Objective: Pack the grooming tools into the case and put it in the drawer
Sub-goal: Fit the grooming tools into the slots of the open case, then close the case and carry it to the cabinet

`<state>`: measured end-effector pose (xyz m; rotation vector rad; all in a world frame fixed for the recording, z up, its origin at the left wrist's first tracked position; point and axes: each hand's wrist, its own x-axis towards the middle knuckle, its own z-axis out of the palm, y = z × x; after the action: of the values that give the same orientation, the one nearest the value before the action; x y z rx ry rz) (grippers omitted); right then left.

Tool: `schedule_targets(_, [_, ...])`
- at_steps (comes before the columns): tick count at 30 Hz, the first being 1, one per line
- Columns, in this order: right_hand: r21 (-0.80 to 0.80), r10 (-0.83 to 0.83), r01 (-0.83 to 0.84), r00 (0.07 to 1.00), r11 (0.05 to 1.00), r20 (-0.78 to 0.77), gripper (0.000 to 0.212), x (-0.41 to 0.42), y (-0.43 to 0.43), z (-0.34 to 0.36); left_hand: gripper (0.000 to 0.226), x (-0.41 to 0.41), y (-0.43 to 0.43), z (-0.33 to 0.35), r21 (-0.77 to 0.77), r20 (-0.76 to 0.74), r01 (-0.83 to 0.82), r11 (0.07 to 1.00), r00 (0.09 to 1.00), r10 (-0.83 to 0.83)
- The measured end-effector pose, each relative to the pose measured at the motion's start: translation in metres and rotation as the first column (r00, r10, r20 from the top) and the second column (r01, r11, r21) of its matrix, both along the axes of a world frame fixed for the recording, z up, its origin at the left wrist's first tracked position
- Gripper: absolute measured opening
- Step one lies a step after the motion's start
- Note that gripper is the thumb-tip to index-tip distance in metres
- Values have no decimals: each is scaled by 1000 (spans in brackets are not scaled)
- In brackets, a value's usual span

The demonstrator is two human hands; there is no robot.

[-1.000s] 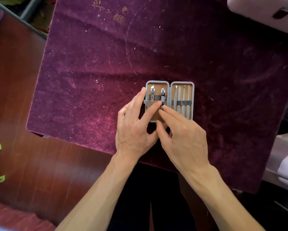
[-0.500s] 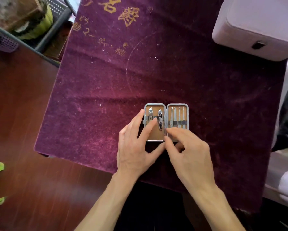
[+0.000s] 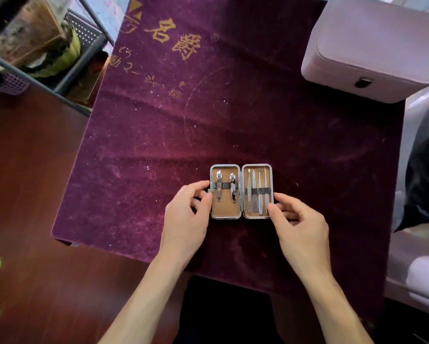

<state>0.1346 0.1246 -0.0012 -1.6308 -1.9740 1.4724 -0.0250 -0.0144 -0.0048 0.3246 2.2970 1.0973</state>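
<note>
case point(image 3: 226, 211): open flat, centre of worktop point(image 3: 158, 145), away from its edges
hands: left hand point(image 3: 186, 214), right hand point(image 3: 300, 224) pinch its outer rims
change: hands moved off tools

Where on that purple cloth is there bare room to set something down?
Free: the wide stretch of cloth between the case and the gold lettering, and the strips outside each hand. Crowded: at the case, gripped by the left hand and right hand; a box fills the far right corner.

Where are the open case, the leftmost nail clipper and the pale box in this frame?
case point(image 3: 225, 210): head view, bare tan lining of its left half.
leftmost nail clipper point(image 3: 218, 194): head view, metal body just below the strap.
pale box point(image 3: 377, 40): head view, middle of its lid.
</note>
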Motion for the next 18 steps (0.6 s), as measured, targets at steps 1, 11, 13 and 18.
schedule_targets(1, [2,0,0,1000,1000,-6,24,0,0,-1,22,0,1,0,-4,10,-9,1000,1000,9])
schedule_targets(11, [-86,-41,31,992,996,-118,18,4,0,-4,20,-3,5,9,121,217,-75,990,975,47])
schedule_targets(13, [-103,-39,25,989,994,-141,16,3,-1,-4,19,-4,4,9,167,263,-86,982,964,40])
schedule_targets(18, [-86,-22,8,986,996,-167,25,-1,-7,1,19,-3,6,8,245,317,-84,966,948,2])
